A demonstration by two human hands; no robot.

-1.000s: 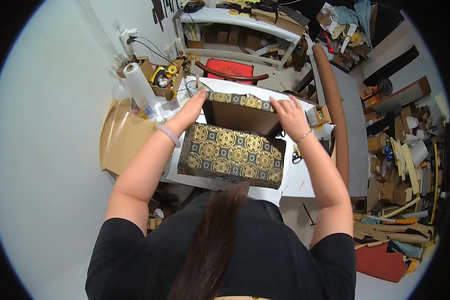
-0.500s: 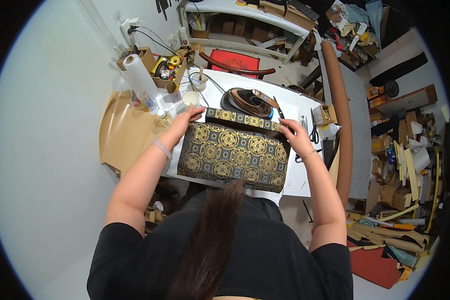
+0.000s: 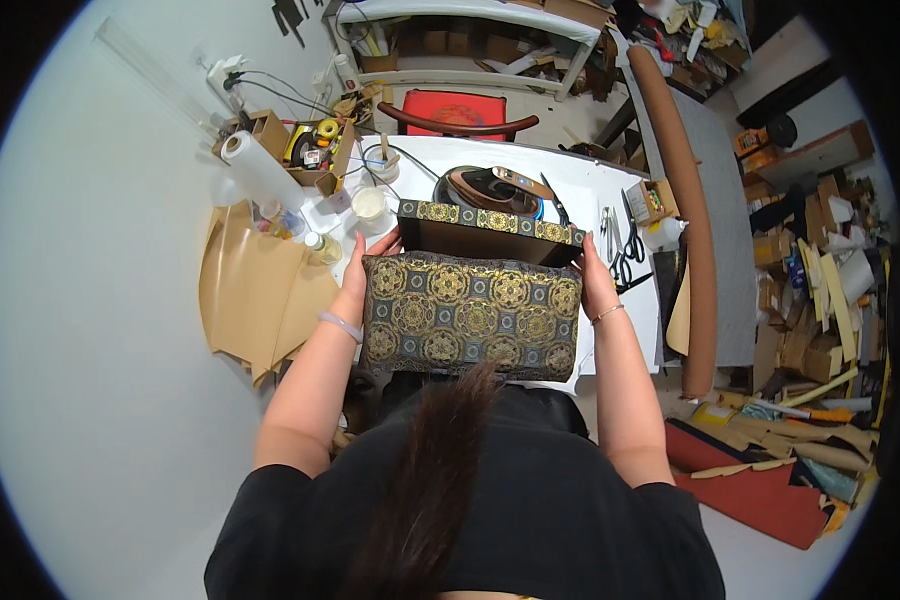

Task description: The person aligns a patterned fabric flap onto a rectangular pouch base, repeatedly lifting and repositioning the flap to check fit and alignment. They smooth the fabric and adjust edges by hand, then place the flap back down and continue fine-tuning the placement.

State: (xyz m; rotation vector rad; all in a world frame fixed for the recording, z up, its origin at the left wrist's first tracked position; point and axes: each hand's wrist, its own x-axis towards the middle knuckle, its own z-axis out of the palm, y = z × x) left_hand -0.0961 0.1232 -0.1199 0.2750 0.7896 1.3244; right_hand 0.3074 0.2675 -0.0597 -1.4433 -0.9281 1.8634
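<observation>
A fabric-covered box, dark grey with gold medallions, is held in front of my body above the table. Along its far side stands a narrow strip in the same cloth, with a plain dark surface showing below it. My left hand grips the left end, its fingers bent round toward the far side. At the right end my right hand presses with the thumb up; its other fingers are partly hidden. Just beyond the box an iron rests on the white table.
A tub of white paste and a small bottle stand left, near brown paper and a white roll. Scissors lie right. A long brown roll borders the table. Beyond is a red-backed chair.
Both hands have slid down from the box's far corners onto its ends. The box has tilted, so more of the dark surface under the far strip shows. The view has shifted slightly.
</observation>
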